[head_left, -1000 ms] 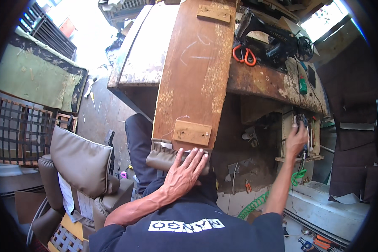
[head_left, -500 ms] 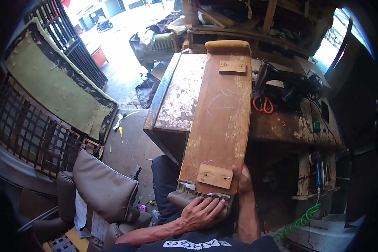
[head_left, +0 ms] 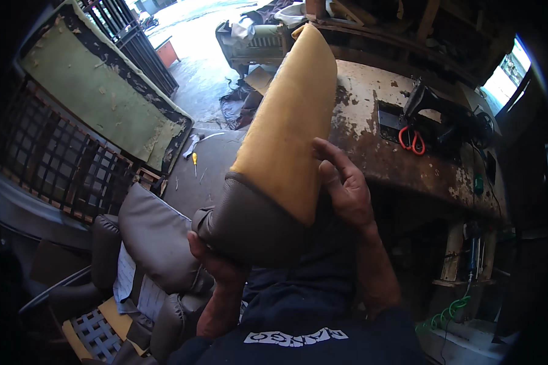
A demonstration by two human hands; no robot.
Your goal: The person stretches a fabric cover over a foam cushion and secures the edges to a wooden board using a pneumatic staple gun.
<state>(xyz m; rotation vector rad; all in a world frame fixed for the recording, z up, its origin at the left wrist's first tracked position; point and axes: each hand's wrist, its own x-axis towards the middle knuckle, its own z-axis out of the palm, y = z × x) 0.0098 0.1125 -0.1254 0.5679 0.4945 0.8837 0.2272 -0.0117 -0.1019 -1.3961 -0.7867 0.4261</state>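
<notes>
the foam panel tilts up between 2 hands, long axis pointing away and slightly right. the left hand grips the brown cover at its near end, most fingers hidden; the right hand, fingers loosely parted, is nearest its right edge, contact unclear.

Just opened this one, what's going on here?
A person tilts up a long padded panel. Their left hand holds its near end, where a brown cover is on; the rest shows bare yellow padding. The right hand is open at the panel's right edge. Beyond, a black sewing machine and orange-handled scissors sit on a worn worktable.
</notes>
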